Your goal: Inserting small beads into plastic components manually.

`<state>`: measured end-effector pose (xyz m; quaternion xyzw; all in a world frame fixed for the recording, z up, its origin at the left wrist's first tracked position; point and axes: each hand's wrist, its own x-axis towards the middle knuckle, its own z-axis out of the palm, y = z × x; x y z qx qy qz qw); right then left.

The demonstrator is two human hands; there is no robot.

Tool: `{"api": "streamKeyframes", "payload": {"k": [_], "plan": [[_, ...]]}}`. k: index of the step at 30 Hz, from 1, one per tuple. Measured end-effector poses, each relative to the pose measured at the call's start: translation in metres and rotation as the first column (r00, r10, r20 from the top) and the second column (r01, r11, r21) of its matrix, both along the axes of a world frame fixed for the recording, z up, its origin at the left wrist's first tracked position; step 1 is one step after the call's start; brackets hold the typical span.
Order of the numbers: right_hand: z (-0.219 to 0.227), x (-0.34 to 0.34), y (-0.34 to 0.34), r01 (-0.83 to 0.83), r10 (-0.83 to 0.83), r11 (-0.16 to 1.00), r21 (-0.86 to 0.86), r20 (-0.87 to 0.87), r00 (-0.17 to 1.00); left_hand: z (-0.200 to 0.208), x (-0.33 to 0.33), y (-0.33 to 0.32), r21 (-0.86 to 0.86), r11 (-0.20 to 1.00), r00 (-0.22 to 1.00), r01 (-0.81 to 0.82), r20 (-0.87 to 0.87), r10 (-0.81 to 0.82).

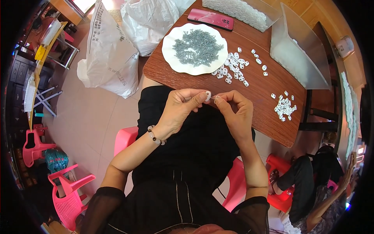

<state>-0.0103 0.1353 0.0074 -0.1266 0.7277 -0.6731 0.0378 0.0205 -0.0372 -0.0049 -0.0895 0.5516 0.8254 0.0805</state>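
Note:
My left hand [182, 108], with a beaded bracelet at the wrist, pinches a small white plastic piece [208, 95] between thumb and forefinger. Close beside it, my right hand [236, 111] has thumb and forefinger pressed together on something small and pale; its kind is too small to make out. Both hands are above my lap at the table's near edge. Just beyond them, a white scalloped plate [168, 50] bears a heap of small grey screws [198, 46]. Loose white plastic pieces with holes [233, 66] lie to the right of the plate.
A second cluster of white pieces [285, 107] lies farther right on the brown table [259, 113]. Clear-walled bins [298, 62] stand at the back right. A pink phone [210, 19] lies behind the plate. White sacks [111, 54] stand left; another person [311, 187] sits at right.

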Motion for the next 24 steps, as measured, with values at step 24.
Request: {"api": "streamKeyframes", "payload": {"k": [24], "plan": [[-0.0027, 0.0024, -0.0043, -0.065, 0.065, 0.998, -0.017, 0.047, 0.997, -0.005, 0.0025, 0.0, -0.088, 0.996, 0.994, -0.003, -0.11, -0.007]]}}
